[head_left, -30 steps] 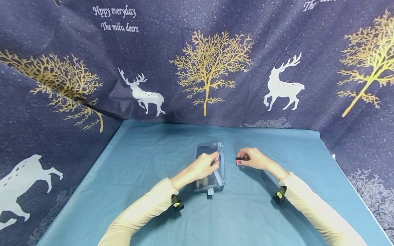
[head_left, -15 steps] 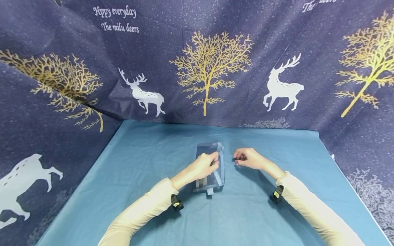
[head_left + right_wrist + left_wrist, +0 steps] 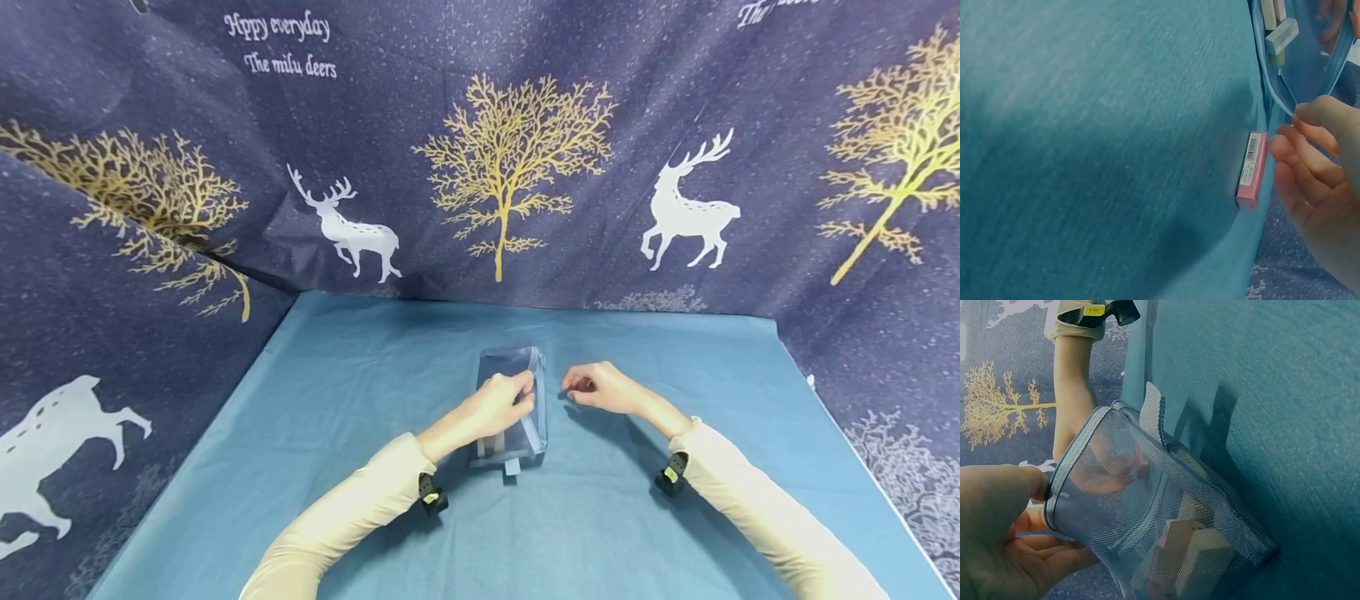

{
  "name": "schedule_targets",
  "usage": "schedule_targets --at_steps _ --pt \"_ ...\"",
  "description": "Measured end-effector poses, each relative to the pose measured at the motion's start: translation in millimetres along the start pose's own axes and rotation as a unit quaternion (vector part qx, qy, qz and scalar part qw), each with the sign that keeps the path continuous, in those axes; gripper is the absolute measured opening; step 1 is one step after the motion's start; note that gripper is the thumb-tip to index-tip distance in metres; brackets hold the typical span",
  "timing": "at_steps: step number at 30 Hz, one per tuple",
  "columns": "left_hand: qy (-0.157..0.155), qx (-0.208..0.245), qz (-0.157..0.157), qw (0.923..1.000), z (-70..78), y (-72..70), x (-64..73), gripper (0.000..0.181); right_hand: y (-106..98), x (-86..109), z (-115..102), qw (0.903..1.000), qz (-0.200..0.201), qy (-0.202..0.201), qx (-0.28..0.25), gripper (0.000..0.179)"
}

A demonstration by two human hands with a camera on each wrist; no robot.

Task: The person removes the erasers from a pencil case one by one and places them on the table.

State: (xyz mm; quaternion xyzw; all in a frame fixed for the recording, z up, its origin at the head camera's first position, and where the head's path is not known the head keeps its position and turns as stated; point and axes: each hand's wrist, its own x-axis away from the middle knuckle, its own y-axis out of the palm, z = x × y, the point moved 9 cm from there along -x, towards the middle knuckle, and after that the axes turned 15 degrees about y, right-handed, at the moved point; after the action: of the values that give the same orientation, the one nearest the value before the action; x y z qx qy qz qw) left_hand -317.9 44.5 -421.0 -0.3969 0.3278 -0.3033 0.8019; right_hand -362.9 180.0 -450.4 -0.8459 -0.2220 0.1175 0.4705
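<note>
My left hand point(image 3: 501, 404) pinches the edge of a blue mesh zip pouch point(image 3: 1104, 506), thumb on one side and fingers on the other. Through the mesh show several pale blocks point(image 3: 1204, 556). Just right of the pouch, my right hand point(image 3: 603, 387) is held low over the table with loosely bent fingers. In the right wrist view, a small pink box point(image 3: 1252, 169) with a barcode label lies beside those fingertips, with a thin gap between. The hand hides this box in the head view.
A blue cloth point(image 3: 360, 375) covers the table. Behind it hangs a dark navy curtain point(image 3: 450, 217) with deer and trees printed on it. A grey fabric tab point(image 3: 512, 467) sticks out from the pouch's near end.
My right hand has shifted left toward the pouch. The pink box, earlier visible at its fingertips, has passed out of sight in the head view. My left hand stays in place.
</note>
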Motion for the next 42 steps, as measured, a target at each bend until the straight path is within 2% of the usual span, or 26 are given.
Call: schedule_targets --at_steps 12,21,42 --pt "0.001 0.000 -0.002 1.0000 0.1 0.5 0.5 0.004 3.0 -0.7 -6.3 0.9997 -0.007 -0.017 -0.017 0.014" --pt "0.004 0.002 0.001 1.0000 0.4 -1.9 0.3 0.006 8.1 -2.0 -8.6 0.9971 -0.040 0.002 -0.065 0.019" --pt "-0.004 0.010 -0.006 0.9999 1.8 0.0 1.6 0.005 19.3 -4.7 -27.1 0.9962 -0.063 -0.020 -0.057 0.030"
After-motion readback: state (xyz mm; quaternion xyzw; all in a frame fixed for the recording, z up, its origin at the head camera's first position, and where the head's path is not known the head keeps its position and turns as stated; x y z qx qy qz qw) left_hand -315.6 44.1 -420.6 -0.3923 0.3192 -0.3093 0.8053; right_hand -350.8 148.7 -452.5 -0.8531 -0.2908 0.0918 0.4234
